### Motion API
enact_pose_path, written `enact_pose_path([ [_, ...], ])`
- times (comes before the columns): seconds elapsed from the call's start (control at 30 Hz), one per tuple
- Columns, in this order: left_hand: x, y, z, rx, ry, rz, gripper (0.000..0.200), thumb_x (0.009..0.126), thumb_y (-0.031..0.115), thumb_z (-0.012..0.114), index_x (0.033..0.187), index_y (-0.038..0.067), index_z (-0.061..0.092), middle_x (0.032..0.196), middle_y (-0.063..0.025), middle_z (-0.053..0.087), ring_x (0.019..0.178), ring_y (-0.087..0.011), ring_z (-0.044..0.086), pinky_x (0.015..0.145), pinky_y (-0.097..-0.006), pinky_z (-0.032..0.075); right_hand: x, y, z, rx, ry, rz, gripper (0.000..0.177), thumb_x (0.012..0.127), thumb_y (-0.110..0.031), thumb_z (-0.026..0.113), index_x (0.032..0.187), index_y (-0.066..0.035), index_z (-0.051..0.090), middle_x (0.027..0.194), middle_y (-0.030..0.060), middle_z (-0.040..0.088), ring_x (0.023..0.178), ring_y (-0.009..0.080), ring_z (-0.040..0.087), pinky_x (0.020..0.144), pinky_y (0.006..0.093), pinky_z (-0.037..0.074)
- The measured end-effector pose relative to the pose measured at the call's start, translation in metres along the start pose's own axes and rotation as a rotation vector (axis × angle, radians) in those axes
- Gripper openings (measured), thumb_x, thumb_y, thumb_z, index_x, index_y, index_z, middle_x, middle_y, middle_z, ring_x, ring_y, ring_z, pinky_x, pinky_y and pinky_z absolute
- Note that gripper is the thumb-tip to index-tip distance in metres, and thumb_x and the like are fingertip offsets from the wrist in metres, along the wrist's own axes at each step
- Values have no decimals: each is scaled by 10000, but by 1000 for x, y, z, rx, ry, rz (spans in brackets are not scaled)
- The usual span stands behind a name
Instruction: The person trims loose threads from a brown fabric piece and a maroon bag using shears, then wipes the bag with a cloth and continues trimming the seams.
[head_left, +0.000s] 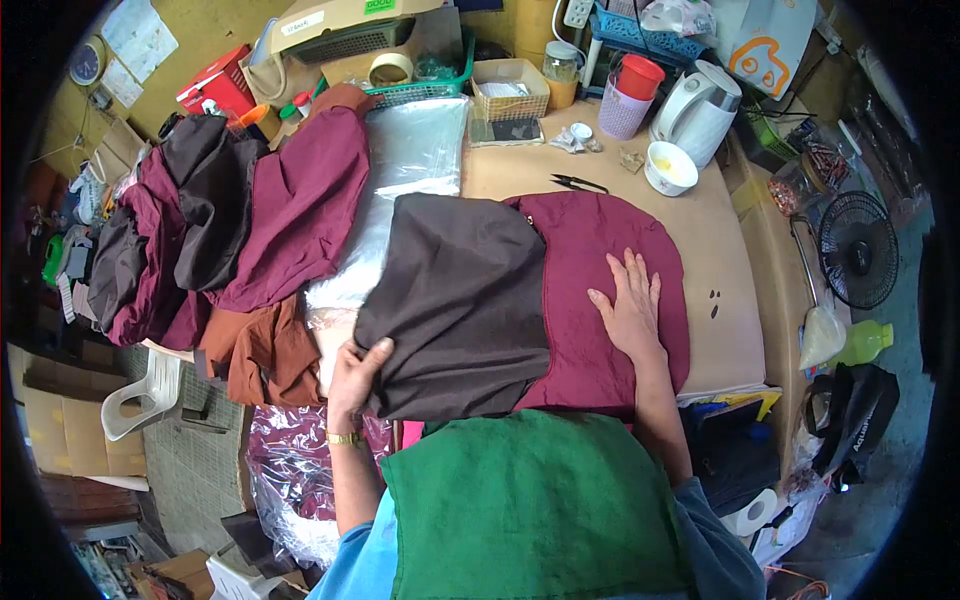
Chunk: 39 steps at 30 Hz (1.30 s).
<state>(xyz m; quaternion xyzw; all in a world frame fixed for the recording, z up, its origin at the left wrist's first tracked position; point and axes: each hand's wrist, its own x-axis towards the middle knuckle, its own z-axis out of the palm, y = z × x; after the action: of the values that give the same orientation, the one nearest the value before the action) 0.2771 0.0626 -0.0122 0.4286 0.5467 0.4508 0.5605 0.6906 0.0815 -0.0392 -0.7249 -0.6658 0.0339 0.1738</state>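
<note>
A two-tone cloth piece lies flat before me, its dark brown part (460, 300) on the left and its maroon part (600, 340) on the right, with a rounded right end. My left hand (355, 375) pinches the lower left edge of the brown part, thumb on top and the other fingers mostly hidden. Flat on the maroon part rests my right hand (632, 308), its fingers stretched out. Near the seam at the top, a small metallic bit shows. Black thread snips (578, 184) lie just beyond the cloth.
Piled maroon and dark brown cloth (300, 210) is at the left, over rust-coloured cloth (265, 355). Clear plastic bags (415, 150) lie beside it. Farther back are a small basket (512, 88), a white bowl (670, 168) and an electric kettle (698, 112). A black fan (858, 248) stands right.
</note>
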Motion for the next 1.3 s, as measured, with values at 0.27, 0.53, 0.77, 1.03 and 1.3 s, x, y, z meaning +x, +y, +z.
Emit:
enact_pose_path([
  [0.27,-6,52,60,-105,-69,162,362,878,143,757,1185,0,632,1144,-45,680,999,-99,616,894,-267,479,42,-109,-81,730,-68,-418,815,760,-162,841,1445,-62,411,1544,229,314,1442,359,343,1176,416,317],
  [0.53,7,68,99,-154,-182,467,256,1028,249,580,1135,22,633,1099,-2,644,991,-63,544,901,-251,438,67,-178,-36,922,-321,-832,876,686,-154,853,1437,10,433,1372,242,560,1231,350,581,1044,386,446],
  [0.77,31,20,29,9,48,241,257,1026,178,572,1210,-1,580,1169,-95,623,986,-131,615,821,-262,524,28,1,-60,2113,-31,247,491,816,-12,520,1302,58,541,1267,203,625,1143,340,630,1046,493,486],
  [1.03,19,14,100,369,-106,199,837,857,115,786,1525,28,289,1338,-193,549,1047,-226,645,901,-338,538,-54,63,3,2509,151,420,447,829,-27,500,1264,32,584,1273,172,636,1215,355,575,1113,499,419],
  [1.3,38,-11,82,-543,-463,-128,534,836,-47,695,1336,-58,507,1193,-175,662,1033,-219,682,922,-365,565,-58,63,6,2538,85,255,384,849,-37,540,1222,21,613,1239,181,650,1201,345,584,1098,509,433],
])
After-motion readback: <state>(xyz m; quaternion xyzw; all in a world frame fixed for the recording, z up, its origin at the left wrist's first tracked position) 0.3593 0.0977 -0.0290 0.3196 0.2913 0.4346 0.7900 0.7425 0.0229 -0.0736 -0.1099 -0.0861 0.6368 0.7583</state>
